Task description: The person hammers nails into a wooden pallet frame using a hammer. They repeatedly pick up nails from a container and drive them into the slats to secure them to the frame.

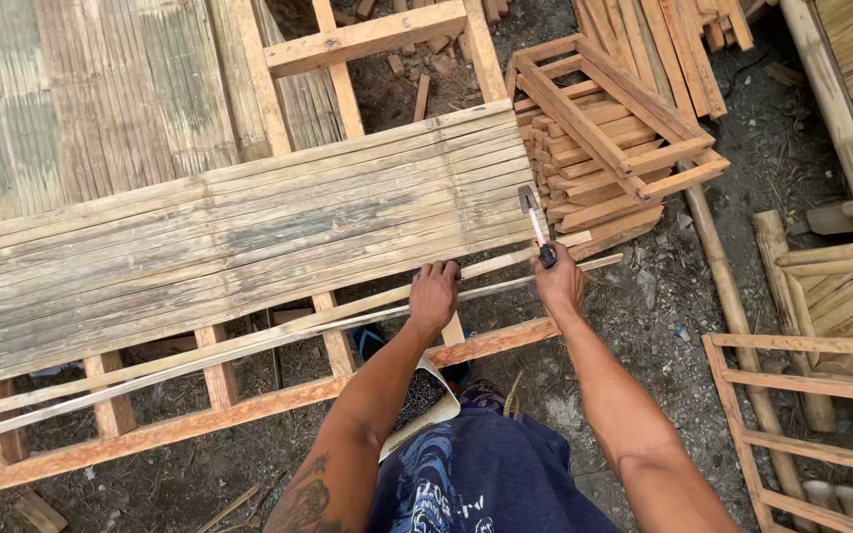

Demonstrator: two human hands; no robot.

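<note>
My left hand (433,294) presses down on a long thin bamboo slat (249,341) that lies across a wooden frame (249,410). My right hand (559,279) grips the handle of a hammer (533,223), whose head points up and away, above the slat's right end. A wide mat of flattened bamboo strips (239,222) covers the far part of the frame, just beyond both hands. Bare cross-pieces of the frame show between the mat and the near rail.
A stack of cut wood pieces with frames on top (609,138) sits right of the mat. More wooden frames (802,395) and bamboo poles (733,306) lie on the dirt at right. Another bamboo mat (81,89) lies at the far left.
</note>
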